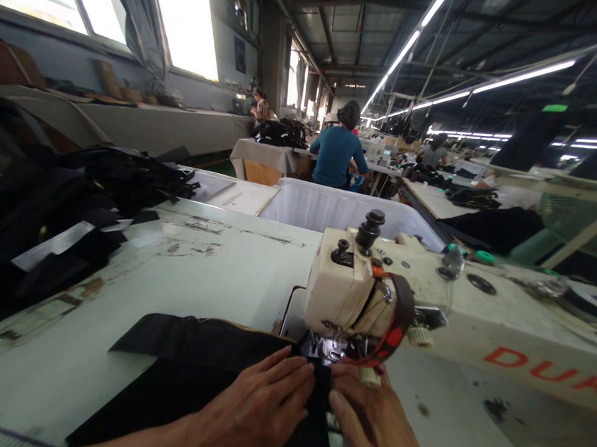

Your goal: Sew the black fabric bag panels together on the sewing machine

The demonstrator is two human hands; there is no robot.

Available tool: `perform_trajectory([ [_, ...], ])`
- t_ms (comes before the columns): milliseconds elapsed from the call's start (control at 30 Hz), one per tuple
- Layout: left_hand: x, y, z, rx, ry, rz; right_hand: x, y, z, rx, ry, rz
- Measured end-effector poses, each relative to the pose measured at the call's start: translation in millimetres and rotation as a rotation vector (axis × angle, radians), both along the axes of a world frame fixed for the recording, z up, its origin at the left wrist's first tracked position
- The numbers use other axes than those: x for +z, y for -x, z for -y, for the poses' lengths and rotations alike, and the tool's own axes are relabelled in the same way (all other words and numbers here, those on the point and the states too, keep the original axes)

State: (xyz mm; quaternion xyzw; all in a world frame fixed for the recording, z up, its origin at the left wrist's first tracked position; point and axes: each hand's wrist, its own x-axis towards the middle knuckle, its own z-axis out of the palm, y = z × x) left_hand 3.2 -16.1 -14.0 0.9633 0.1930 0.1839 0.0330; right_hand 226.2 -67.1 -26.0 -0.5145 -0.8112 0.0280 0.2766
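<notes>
A piece of black fabric (169,393) lies on the sewing machine table, its far end running to the lit presser foot (332,349). A thin gold line, perhaps zipper teeth, follows the upper edge of a narrow black strip (172,337). My left hand (259,401) rests flat on the cloth, fingers stretched toward the presser foot and thumb hidden. Just right of the foot, my right hand (371,414) has its thumb and fingers closed on the fabric's right edge. The cream sewing machine head (343,279) stands over both hands; a dark strap with red marks hangs beside it.
Dark fabric pieces (78,218) are heaped at the table's left. Behind the machine stands a white plastic bin (319,204). A person in a teal top (338,152) sits farther off. The machine arm (513,335) fills the right side.
</notes>
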Motion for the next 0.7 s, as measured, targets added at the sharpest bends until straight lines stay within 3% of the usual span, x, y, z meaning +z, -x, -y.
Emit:
perform_trajectory([
  [167,23.9,3.1,11.8,0.067,-0.01,0.009,-19.0,3.8,-3.4,-0.184,0.057,0.046],
  [433,31.9,8.1,16.3,0.055,-0.054,0.002,9.4,18.7,-6.8,-0.26,-0.017,0.124],
  [700,30.7,6.9,18.9,0.079,-0.016,-0.113,10.6,33.7,-6.3,-0.177,-0.346,0.238],
])
